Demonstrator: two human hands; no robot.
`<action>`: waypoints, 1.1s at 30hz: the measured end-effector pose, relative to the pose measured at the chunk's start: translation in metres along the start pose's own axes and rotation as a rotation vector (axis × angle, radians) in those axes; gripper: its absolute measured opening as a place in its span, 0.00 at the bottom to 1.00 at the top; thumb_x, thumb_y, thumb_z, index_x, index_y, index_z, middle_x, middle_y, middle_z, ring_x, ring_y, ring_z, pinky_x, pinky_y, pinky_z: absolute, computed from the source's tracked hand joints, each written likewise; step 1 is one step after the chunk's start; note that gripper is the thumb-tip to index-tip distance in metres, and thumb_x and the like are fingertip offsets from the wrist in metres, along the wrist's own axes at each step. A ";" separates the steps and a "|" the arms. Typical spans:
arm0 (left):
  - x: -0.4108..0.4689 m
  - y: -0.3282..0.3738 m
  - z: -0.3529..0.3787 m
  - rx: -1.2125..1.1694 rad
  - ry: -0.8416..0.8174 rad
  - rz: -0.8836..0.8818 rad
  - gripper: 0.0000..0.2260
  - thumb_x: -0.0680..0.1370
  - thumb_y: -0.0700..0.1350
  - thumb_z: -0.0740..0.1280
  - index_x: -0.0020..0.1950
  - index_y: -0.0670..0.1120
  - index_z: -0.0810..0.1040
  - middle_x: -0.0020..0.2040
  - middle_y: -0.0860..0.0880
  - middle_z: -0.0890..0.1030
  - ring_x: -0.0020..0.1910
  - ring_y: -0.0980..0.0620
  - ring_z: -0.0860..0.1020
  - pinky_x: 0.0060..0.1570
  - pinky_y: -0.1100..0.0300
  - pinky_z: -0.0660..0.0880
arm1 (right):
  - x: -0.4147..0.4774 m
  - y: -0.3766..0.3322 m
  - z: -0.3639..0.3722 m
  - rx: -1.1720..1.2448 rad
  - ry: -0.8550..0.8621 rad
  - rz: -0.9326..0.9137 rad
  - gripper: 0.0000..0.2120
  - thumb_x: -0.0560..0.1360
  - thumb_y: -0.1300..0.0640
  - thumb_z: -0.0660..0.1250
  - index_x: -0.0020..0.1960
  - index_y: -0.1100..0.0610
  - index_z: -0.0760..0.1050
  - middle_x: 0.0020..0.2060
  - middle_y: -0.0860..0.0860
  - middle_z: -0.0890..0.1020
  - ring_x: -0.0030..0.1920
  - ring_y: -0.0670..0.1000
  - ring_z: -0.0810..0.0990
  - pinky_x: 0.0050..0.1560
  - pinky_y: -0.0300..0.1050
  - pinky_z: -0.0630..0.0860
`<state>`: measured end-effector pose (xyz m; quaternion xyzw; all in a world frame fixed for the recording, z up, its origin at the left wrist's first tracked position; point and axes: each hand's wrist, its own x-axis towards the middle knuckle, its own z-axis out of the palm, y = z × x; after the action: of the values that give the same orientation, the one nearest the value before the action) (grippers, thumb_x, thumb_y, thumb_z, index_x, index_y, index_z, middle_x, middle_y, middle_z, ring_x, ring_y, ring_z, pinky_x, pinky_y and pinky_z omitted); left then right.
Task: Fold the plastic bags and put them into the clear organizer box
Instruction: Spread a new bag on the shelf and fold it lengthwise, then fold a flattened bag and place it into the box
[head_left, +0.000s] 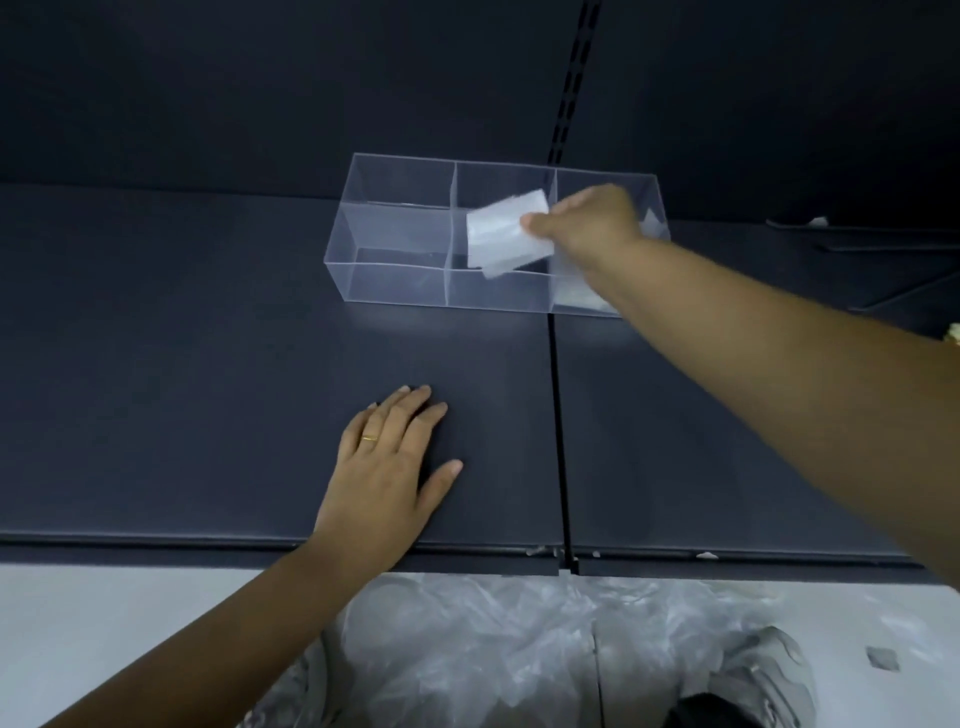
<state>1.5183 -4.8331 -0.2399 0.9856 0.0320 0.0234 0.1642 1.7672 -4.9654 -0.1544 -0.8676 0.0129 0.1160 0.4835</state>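
Dark shelf top (182, 338) fills most of the view, two panels split by a black seam (558, 415) running front to back. Dark back panel (260, 78) behind it, slotted upright (571, 78) above the seam line. Pale floor (104, 623) below the shelf's front edge. Crumpled heap of loose plastic bags (493, 639) sits low centre, in front of the shelf and off it; unfolded, translucent. Clear organizer box (395, 280) stands at the back of the shelf, straddling the seam, three columns by two rows; the left column shows nothing in it. Right arm reaches in from the right edge across the box's right column. Right hand (592, 223) is above the box, thumb and fingers pinched on the right edge of a folded bag (506, 234). That bag is a flat white rectangle, slightly tilted, at the middle column; cannot tell if front or back cell, or if it is below the rim yet. Left hand (384, 478) lies palm down on the left shelf panel near the front edge, fingers straight and a little apart, holding nothing, well apart from the box. Another folded bag (579, 299) lies in the front right cell, partly hidden by the arm. Gold ring (370, 438) on a left-hand finger.
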 end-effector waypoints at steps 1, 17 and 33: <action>-0.001 0.000 -0.001 0.034 -0.029 0.010 0.24 0.79 0.58 0.56 0.68 0.45 0.73 0.70 0.47 0.71 0.71 0.46 0.68 0.70 0.51 0.59 | 0.002 0.003 0.008 -0.131 -0.001 0.015 0.14 0.71 0.52 0.74 0.51 0.59 0.78 0.51 0.53 0.81 0.52 0.53 0.79 0.53 0.41 0.75; -0.021 -0.014 0.004 0.222 -0.122 0.094 0.30 0.81 0.61 0.45 0.78 0.46 0.58 0.78 0.47 0.58 0.77 0.47 0.55 0.74 0.43 0.54 | -0.165 0.048 -0.022 -0.257 -0.152 -0.740 0.04 0.75 0.54 0.68 0.48 0.53 0.78 0.43 0.45 0.75 0.39 0.42 0.74 0.43 0.32 0.71; -0.009 -0.003 -0.030 -0.963 -0.530 -0.250 0.29 0.78 0.68 0.46 0.73 0.56 0.66 0.75 0.54 0.66 0.75 0.58 0.59 0.74 0.58 0.54 | -0.206 0.083 -0.037 0.249 -0.496 -0.080 0.05 0.71 0.55 0.72 0.36 0.52 0.81 0.26 0.47 0.79 0.24 0.43 0.72 0.25 0.35 0.70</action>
<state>1.5075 -4.8215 -0.2126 0.7605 0.0920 -0.2325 0.5993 1.5626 -5.0598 -0.1610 -0.7463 -0.1261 0.3032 0.5790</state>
